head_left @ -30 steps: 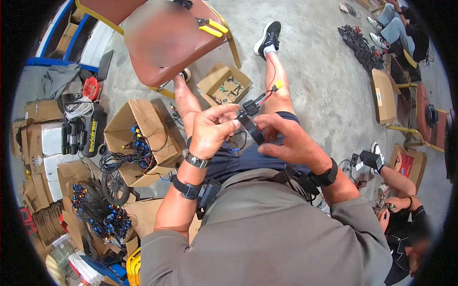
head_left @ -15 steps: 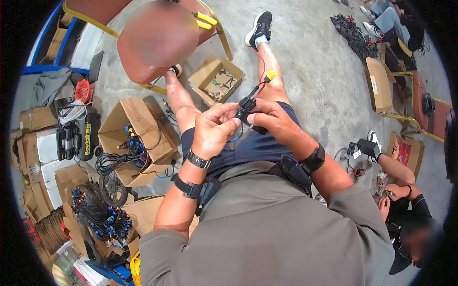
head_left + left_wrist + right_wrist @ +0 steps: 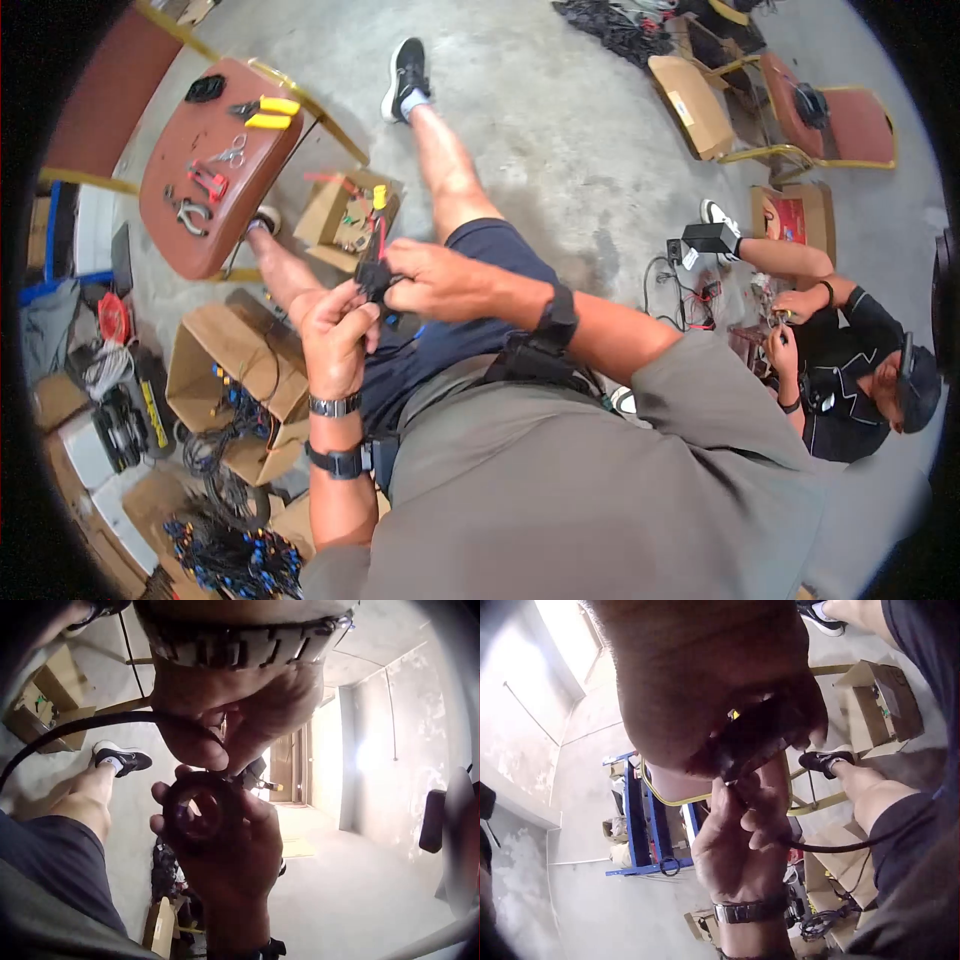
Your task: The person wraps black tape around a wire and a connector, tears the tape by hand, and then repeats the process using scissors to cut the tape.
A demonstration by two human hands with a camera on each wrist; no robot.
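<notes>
My left hand [image 3: 335, 340] pinches a dark cable [image 3: 90, 721] between thumb and fingertips, close to a small black block [image 3: 372, 277] on the wiring. Red and black leads run from that block to a yellow connector [image 3: 379, 198], which points away from me. In my right hand [image 3: 440, 282] is a roll of black tape [image 3: 232, 815], its ring plain in the left wrist view. The right fingers curl round the roll, right against the left fingertips. Both hands meet above my lap, and they partly hide where tape and cable come together.
On a brown chair [image 3: 215, 235] lie yellow-handled pliers [image 3: 268, 112], scissors [image 3: 234, 152] and red-handled pliers [image 3: 207, 180]. A small carton [image 3: 325, 210] of parts stands beyond my knees. Cable bundles fill a box [image 3: 200, 375] at left. Another person [image 3: 850, 385] sits at right.
Both hands and the wiring moved left in the head view as the view turned right. The right hand closed in from beside the wiring to the left fingertips. Chair tools came into sight.
</notes>
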